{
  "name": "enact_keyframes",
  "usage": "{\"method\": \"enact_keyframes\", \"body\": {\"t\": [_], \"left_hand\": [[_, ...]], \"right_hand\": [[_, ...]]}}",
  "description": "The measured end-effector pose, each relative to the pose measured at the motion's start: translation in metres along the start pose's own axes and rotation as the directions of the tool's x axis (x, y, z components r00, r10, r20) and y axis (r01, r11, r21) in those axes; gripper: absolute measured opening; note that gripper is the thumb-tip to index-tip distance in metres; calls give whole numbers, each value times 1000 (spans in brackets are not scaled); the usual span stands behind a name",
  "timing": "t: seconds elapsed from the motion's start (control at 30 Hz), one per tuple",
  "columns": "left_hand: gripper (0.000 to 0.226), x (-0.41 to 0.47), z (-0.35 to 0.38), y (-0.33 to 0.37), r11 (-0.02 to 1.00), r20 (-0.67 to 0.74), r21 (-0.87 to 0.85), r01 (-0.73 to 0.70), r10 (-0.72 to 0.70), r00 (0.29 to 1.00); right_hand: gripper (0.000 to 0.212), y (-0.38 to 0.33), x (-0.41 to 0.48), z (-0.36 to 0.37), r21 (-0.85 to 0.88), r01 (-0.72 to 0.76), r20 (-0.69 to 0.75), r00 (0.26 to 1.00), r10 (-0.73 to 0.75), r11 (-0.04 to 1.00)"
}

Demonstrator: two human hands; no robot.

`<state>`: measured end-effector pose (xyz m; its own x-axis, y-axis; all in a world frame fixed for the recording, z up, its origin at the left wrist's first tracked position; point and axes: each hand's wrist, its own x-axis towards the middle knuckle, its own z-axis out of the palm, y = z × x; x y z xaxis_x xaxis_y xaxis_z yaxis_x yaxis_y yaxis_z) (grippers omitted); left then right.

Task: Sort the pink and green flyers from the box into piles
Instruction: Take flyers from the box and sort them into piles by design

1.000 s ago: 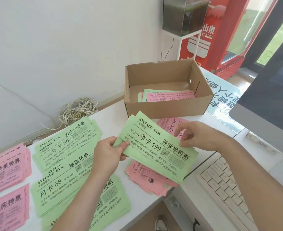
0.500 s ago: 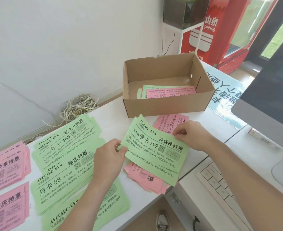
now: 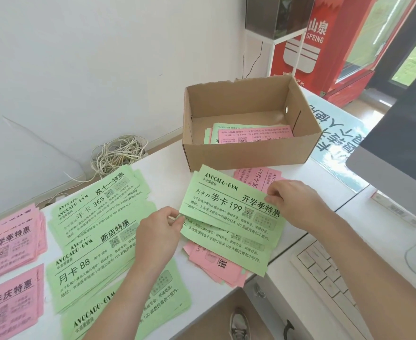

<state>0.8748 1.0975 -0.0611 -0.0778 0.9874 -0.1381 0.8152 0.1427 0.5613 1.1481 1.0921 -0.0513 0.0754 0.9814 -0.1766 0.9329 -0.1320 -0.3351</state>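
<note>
My left hand (image 3: 158, 231) pinches the green flyers (image 3: 229, 209) at their 8 o'clock corner and my right hand (image 3: 292, 204) pinches their 3 o'clock edge, over a pink pile (image 3: 216, 263). The box (image 3: 246, 153) sits at 12 o'clock.

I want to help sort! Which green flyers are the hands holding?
The green 199 flyers before the box: left hand and right hand pinch their ends. Other green piles lie flat, leftward.

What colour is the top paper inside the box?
The top flyer is pink; head view shows it best.
</note>
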Motion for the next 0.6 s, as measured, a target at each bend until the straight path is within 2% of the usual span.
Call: {"method": "enact_keyframes", "body": {"t": [0.17,0.27,0.4,0.53,0.6], "left_hand": [[28,1,3,-6,1000,51,-24,-2,3,999],[23,3,2,-1,1000,40,-23,-4,5,999],[20,14,1,1,994,82,-65,84,-78,994],[25,19,2,-3,987,166,-75,140,-126,978],[20,18,4,-4,988,174,-70,138,-124,977]], "right_hand": [[19,14,-1,-8,-19,-41,-73,997,39,999],[20,19,-4,-12,96,-54,-99,993,63,994],[25,27,-9,-19,283,-67,-174,977,120,957],[19,40,-12,-30,410,-95,-235,950,205,907],[17,43,-13,-34,467,-101,-238,942,235,878]]}}
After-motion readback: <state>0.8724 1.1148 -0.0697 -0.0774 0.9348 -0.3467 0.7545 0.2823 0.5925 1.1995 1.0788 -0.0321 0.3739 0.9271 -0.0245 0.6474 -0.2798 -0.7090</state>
